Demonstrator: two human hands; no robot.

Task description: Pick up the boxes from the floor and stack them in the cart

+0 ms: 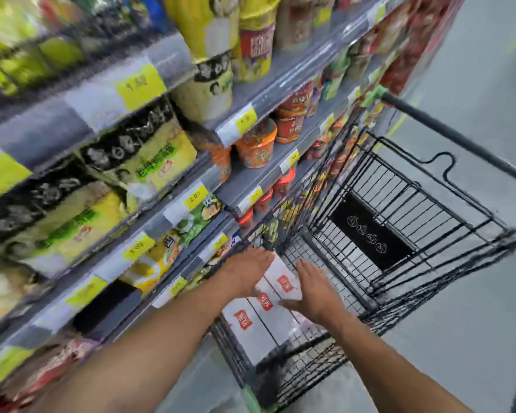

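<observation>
Both hands are flat with straight fingers, the left hand [248, 272] and right hand [313, 289] on either side of the top box [284, 281]. Three white boxes [245, 329] lie in the black cart [465, 144]. Shelves [251, 180] of noodle cups [255, 144] stand beside it.

Grey shelves [42, 135] hold yellow price tags [140, 84], noodle packets [149, 162] and orange noodle cups [258, 143] above grey floor [474, 70].

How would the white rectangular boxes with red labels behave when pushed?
The white rectangular boxes with red labels show flat faces and straight edges, so probably stiff, sliding rather than rolling. Their smooth surfaces may slip under the flat left hand and right hand. Mesh of the black wire cart could catch corners.
</observation>
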